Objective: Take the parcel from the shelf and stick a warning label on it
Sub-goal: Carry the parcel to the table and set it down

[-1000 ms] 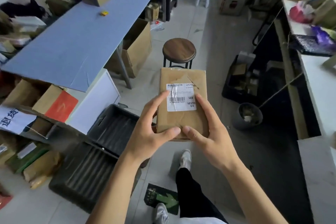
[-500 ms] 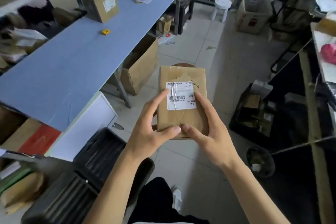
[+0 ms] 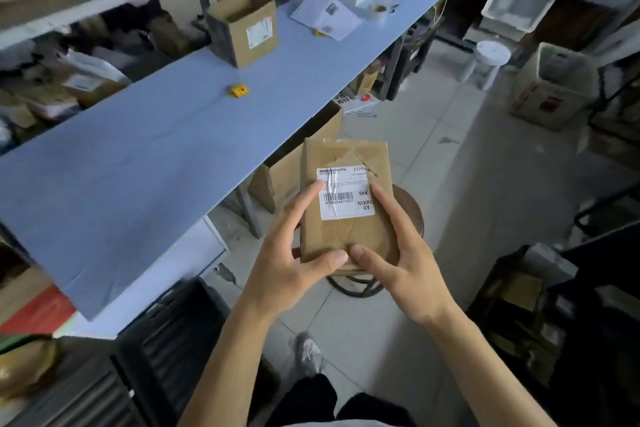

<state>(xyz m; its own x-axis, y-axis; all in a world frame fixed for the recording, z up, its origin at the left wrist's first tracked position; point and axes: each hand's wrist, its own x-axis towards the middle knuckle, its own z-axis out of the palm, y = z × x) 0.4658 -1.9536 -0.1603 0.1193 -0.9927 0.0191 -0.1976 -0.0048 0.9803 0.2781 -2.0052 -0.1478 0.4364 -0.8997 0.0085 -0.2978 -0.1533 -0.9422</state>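
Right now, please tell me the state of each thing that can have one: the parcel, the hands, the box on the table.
brown paper-wrapped parcel: held in the air by both hands, white shipping label facing up, no warning label visible
left hand: gripping the parcel
right hand: gripping the parcel
small cardboard box on the blue table: flaps open, upright

I'm seeing the parcel (image 3: 346,198) sitting between my left hand (image 3: 294,263) and right hand (image 3: 401,253), the table (image 3: 145,163) stretching left of them, a stool (image 3: 408,208) lying underneath.
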